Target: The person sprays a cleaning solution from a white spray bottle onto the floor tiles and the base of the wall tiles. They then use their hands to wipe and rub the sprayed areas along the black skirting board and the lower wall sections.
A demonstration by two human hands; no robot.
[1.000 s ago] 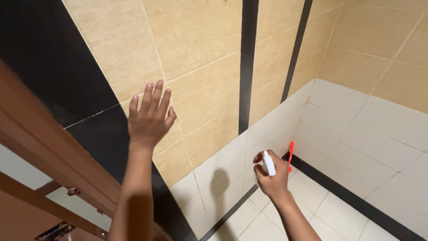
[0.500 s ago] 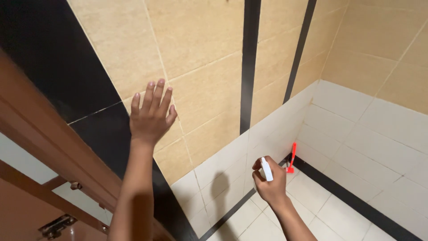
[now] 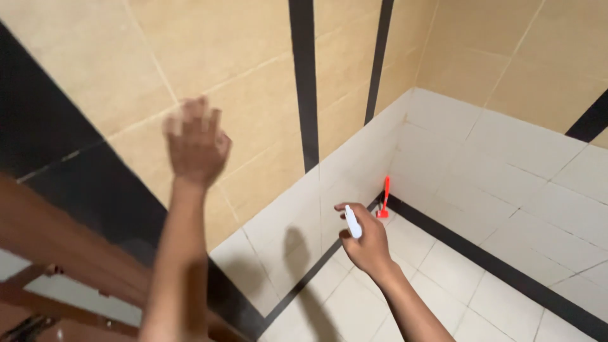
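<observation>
Wall-cleaning, spraying step, by the look of it. Right hand (image 3: pixel 367 244), fingers closed round a white spray bottle (image 3: pixel 353 223), nozzle toward the white tiles (image 3: pixel 297 215). Left hand (image 3: pixel 195 140) blurred, open, empty, at the beige wall (image 3: pixel 253 120). Next move calls for aiming squarely, squeezing the trigger. Red brush (image 3: pixel 384 197) stands in the far corner.

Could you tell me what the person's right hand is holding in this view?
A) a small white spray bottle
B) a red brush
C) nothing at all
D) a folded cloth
A: the right hand is closed around a small white spray bottle, while the red item stands apart by the corner.
</observation>
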